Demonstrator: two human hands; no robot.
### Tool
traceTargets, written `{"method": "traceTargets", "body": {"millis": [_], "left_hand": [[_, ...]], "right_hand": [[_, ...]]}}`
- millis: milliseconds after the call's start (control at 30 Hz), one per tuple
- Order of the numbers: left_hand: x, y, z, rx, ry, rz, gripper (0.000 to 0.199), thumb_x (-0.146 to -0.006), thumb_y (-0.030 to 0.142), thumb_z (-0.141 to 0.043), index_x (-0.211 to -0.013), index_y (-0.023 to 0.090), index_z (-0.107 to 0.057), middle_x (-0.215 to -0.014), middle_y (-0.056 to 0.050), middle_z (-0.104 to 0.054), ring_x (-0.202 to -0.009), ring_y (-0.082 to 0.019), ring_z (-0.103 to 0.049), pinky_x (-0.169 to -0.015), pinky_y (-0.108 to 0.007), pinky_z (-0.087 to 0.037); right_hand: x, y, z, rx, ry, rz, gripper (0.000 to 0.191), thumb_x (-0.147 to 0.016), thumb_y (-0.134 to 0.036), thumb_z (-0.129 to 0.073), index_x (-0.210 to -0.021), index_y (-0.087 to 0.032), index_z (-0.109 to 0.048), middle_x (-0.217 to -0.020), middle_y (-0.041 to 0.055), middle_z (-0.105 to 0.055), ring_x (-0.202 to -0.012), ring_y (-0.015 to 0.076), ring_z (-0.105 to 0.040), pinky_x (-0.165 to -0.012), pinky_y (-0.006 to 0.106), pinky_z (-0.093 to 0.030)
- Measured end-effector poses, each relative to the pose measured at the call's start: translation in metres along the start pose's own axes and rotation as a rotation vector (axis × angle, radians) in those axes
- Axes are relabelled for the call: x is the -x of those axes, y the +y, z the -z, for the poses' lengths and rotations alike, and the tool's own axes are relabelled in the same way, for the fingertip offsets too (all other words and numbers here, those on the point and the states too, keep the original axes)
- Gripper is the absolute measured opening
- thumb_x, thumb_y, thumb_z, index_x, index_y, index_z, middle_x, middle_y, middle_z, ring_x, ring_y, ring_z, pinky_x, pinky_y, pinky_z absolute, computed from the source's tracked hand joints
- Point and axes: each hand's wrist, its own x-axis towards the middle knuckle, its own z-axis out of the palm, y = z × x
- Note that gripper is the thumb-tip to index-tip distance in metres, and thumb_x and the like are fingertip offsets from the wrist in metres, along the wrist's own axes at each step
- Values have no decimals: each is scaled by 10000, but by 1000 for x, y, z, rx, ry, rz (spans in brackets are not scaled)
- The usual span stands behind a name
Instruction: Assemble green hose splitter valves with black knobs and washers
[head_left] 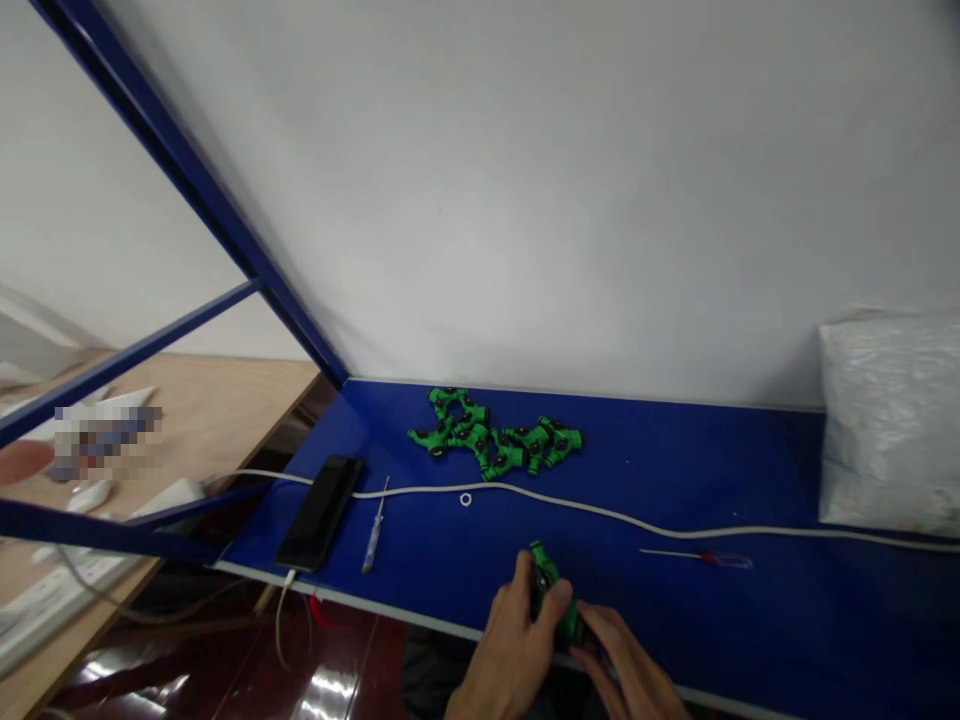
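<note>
A green and black Y-shaped fitting [548, 567] is held just above the front edge of the blue table. My left hand [516, 640] grips its body between thumb and fingers. At its lower right end, the fingers of my right hand [622, 660] are closed on the dark end piece. Farther back lie several similar green fittings [471, 435] in a cluster. A small white ring [466, 499] rests in front of them.
A screwdriver [373, 540] and a black phone [319, 512] lie left; a red-handled screwdriver [724, 559] lies right. A white cable [585, 505] crosses the blue table [675, 470]. A plastic-wrapped package [892, 430] stands far right, a blue frame [217, 225] left. A fingertip shows far left.
</note>
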Motion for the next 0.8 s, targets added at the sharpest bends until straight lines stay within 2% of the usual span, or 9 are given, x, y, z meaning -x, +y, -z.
{"method": "traceTargets", "body": {"millis": [67,233,300,367,433,500,567,633,800], "left_hand": [[0,0,1,25,-16,22,858,-924,740,-479,-1551,155,-459,-1534,-192,-565,-1469,-343,-469,-1217,-491,-306],[1,-2,0,16,74,-90,787,-876,704,-579,-1470,191,-541,-1461,-184,-636,-1403,-362,-531,-1175,-464,-359],[1,-2,0,-7,87,-92,802,-881,699,-566,-1484,172,-521,-1462,-199,-630,-1401,-366,-529,-1170,-467,-364],[0,-1,1,-15,86,-68,789,-911,694,-516,-1482,149,-519,-1429,-211,-648,-1380,-361,-548,-1163,-476,-374],[-1,0,3,1,82,-56,741,-923,683,-506,-1440,154,-560,-1399,-204,-670,-1356,-352,-570,-1156,-470,-386],[-2,0,4,24,70,-47,704,-915,667,-541,-1409,167,-590,-1434,-192,-652,-1381,-345,-552,-1165,-459,-379],[-1,1,5,29,53,-31,719,-910,660,-555,-1432,166,-574,-1475,-191,-621,-1412,-345,-524,-1181,-463,-360],[1,1,6,22,46,-37,733,-911,666,-545,-1449,169,-561,-1462,-189,-633,-1404,-347,-532,-1183,-470,-355],[6,-1,6,47,64,-88,719,-867,678,-605,-1402,198,-613,-1454,-174,-647,-1401,-355,-542,-1185,-460,-360]], "right_hand": [[-6,-9,3,-61,-30,-23,311,-987,-516,-598,-1183,-288,-679,-1112,76,-776,-1016,244,-764,-884,319,-635],[-12,-29,-15,-636,-25,-673,495,-970,-691,-514,-847,-212,-539,-643,4,-643,-496,152,-620,-482,255,-481],[-11,-27,-20,-707,-37,-765,541,-950,-738,-494,-822,-213,-499,-621,1,-626,-424,141,-574,-425,249,-418],[-6,-20,-17,-498,-8,-593,499,-947,-699,-548,-963,-202,-577,-736,33,-691,-525,175,-659,-515,294,-526],[-1,-9,-10,-161,38,-274,436,-963,-607,-600,-1165,-222,-625,-965,89,-751,-788,239,-756,-739,372,-624],[3,-2,-2,97,40,-5,359,-1014,-507,-566,-1264,-261,-640,-1175,116,-739,-1037,273,-748,-920,407,-615],[3,-1,2,163,-4,83,334,-1055,-481,-486,-1249,-271,-657,-1222,117,-729,-1086,274,-735,-931,402,-613],[-1,-9,1,44,-59,-38,334,-1047,-516,-494,-1178,-254,-655,-1074,96,-748,-950,242,-744,-848,369,-618],[-10,-32,-15,-698,-78,-726,524,-915,-745,-561,-884,-224,-520,-624,-28,-576,-509,149,-574,-495,269,-478]]}}
